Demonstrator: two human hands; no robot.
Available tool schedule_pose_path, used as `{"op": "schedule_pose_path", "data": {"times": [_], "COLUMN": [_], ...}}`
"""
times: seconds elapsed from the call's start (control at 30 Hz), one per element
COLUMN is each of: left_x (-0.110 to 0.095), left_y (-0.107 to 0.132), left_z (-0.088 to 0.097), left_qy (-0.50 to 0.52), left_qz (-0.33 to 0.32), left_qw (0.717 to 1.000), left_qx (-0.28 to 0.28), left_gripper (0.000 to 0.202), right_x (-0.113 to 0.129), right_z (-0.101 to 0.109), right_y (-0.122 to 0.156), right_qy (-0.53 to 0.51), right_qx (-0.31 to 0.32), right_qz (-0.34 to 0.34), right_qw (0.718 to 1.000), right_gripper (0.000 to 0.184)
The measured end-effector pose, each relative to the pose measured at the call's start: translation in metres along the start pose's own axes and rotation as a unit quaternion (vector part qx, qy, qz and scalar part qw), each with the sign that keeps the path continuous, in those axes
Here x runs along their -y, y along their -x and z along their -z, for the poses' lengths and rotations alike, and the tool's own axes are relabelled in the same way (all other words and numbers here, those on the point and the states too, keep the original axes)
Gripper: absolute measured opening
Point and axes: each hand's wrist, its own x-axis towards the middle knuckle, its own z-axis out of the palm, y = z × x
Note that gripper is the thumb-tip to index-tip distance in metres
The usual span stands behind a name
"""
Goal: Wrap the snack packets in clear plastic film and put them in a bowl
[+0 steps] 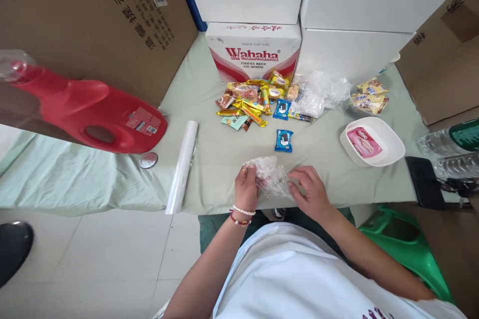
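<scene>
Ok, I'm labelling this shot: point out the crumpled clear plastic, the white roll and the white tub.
Crumpled clear plastic (275, 178): head view, middle of the bunched part.
White roll (182, 167): head view, halfway along its length.
White tub (391, 141): head view, bare inside surface.

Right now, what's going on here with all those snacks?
Someone's left fingers hold some crumpled clear plastic. Their right fingers are parted at its other side; I can't tell if they touch it. One blue packet lies alone just beyond. More wrapped snacks are piled before the Wahaha box.
</scene>
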Motion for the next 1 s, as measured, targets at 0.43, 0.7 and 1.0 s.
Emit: {"op": "schedule_pose_path", "data": {"times": [0.43,0.7,1.0], "left_x": [0.003,0.000,-0.010], "left_y": [0.014,0.009,0.011], "left_z": [0.020,0.017,0.030], "left_qy": [0.049,-0.041,-0.046], "left_qz": [0.110,0.057,0.037], "left_qw": [0.986,0.991,0.994], "left_qx": [0.119,0.112,0.094], "left_gripper": [0.052,0.017,0.021], "right_x": [-0.026,-0.029,-0.046], "right_z": [-0.030,-0.026,0.004], "right_y": [-0.045,-0.043,-0.080], "right_qy": [-0.128,-0.079,-0.374], "right_qx": [0.075,0.131,0.149], "right_qz": [-0.188,-0.067,-0.337], "right_qw": [0.971,0.986,0.851], "right_gripper": [0.015,0.035,0.042]}}
